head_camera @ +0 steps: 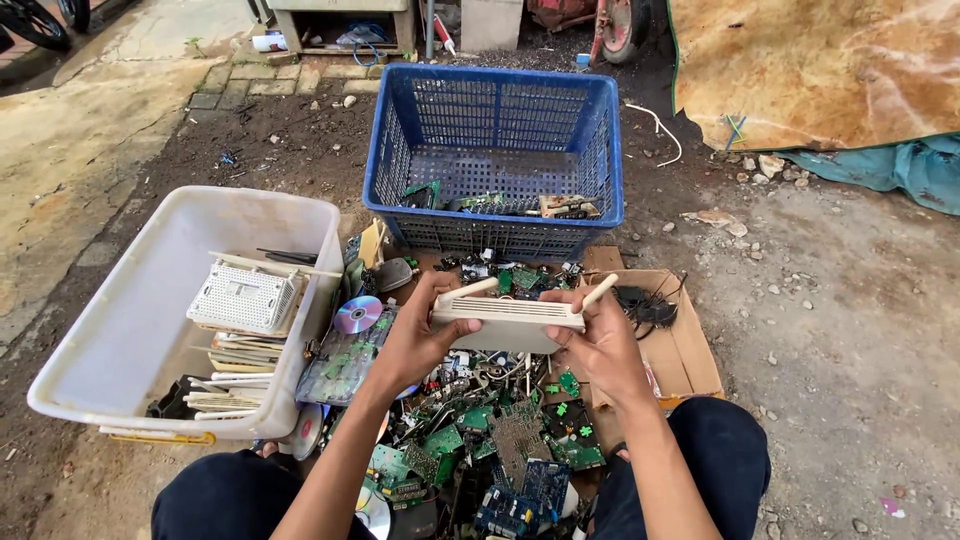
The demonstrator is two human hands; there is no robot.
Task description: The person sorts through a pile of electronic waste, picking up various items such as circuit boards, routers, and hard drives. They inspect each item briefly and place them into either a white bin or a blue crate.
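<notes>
Head camera looks down on a flat, cream-white plastic router casing with two stubby antennas [508, 315], held level above the scrap pile between both hands. The left hand [418, 340] is curled closed around the casing's left end, thumb on top; the right hand [600, 335] is likewise closed on the right end, fingers wrapped beneath and thumb near the antenna. The casing looks whole, not yet pulled apart.

Judging by how things lie, the sorting is well under way but far from finished. The white plastic tub [110, 330] at the person's left already holds a stack of pale casings, one perforated white box uppermost, with room to spare. The blue latticed plastic crate [490, 100] ahead has only a thin layer of boards and parts along its near wall. Beneath the hands a thick heap of green and blue circuit boards [500, 450] remains, along with shiny discs [358, 314] beside the tub.

That heap rests on flattened brown cardboard [690, 350], whose right edge carries a tangle of black cable [645, 305]. Around it lies bare, damp dirt ground with pebbles [850, 330]; a rust-brown tarpaulin [820, 60] fills the far right corner, and pale paving [80, 130] borders the left. The person crouches in dark trousers.
</notes>
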